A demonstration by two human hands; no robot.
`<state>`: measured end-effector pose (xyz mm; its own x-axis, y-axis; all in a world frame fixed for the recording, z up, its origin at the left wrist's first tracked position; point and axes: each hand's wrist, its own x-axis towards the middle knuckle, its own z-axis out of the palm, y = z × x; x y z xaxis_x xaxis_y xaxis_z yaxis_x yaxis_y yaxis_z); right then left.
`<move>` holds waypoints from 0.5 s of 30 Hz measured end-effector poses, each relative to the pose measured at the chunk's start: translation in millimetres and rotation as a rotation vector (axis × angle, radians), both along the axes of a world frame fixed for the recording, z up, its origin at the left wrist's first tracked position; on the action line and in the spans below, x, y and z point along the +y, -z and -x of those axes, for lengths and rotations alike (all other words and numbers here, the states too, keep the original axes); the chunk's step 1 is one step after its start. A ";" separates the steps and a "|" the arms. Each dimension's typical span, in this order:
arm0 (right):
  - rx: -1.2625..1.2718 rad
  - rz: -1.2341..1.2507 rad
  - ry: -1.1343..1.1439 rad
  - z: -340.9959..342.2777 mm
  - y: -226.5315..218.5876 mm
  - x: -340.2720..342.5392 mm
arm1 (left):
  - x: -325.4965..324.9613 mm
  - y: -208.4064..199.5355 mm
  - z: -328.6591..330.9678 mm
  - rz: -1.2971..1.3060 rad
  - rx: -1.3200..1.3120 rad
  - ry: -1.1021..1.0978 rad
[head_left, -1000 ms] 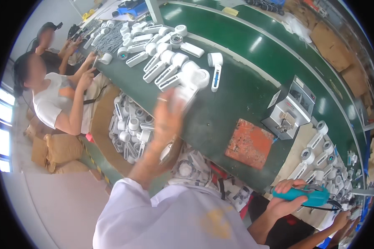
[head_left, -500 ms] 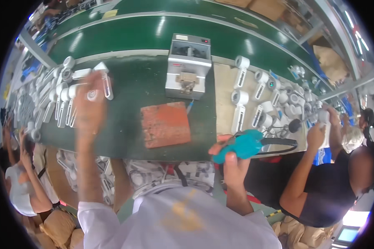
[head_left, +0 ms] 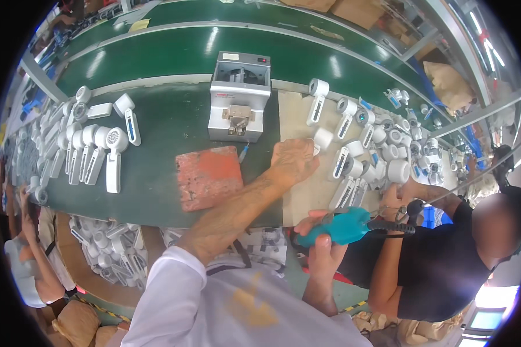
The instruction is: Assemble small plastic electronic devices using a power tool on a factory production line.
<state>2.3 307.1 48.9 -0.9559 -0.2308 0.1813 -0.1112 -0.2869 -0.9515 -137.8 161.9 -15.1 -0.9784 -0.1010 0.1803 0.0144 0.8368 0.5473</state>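
Observation:
My left hand (head_left: 295,161) reaches across to the right part of the table, its fingers closed on a white round-headed handheld device (head_left: 323,139). Most of that device's handle is hidden by the hand. In front of my body, my right hand (head_left: 324,251) grips a teal electric screwdriver (head_left: 337,226) with a black ribbed cord end. Between my arm and the grey machine lies a worn red pad (head_left: 209,176). A row of similar white devices (head_left: 114,156) lies at the left, one with a perforated round face.
A grey bench machine (head_left: 239,95) stands at the back middle, a blue-handled tool (head_left: 244,151) beside it. More white devices (head_left: 388,144) crowd the right side. A cardboard box (head_left: 69,254) of white parts sits below the left edge. Close on the right, a co-worker in black (head_left: 434,254) works.
My left hand has gone from the left row of devices to the right group, where it now grips one. The perforated-faced device lies at the left. My right hand keeps the screwdriver.

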 end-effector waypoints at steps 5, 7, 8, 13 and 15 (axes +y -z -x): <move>0.018 -0.049 -0.111 23.5 -1.0 -14.2 | -54.2 -37.9 -66.6 -0.127 0.326 0.080; 0.036 0.005 -0.097 32.1 -1.6 -29.1 | -79.9 -50.5 -95.3 -0.133 0.279 0.105; 0.040 0.007 -0.063 39.5 4.0 -37.4 | -92.0 -44.2 -105.9 -0.132 0.270 0.089; 0.101 0.088 -0.140 85.4 -12.3 -102.4 | -144.0 -27.4 -132.7 -0.193 0.169 0.056; 0.203 0.187 -0.137 109.1 -12.3 -144.9 | -156.7 -25.1 -137.2 0.004 0.117 0.016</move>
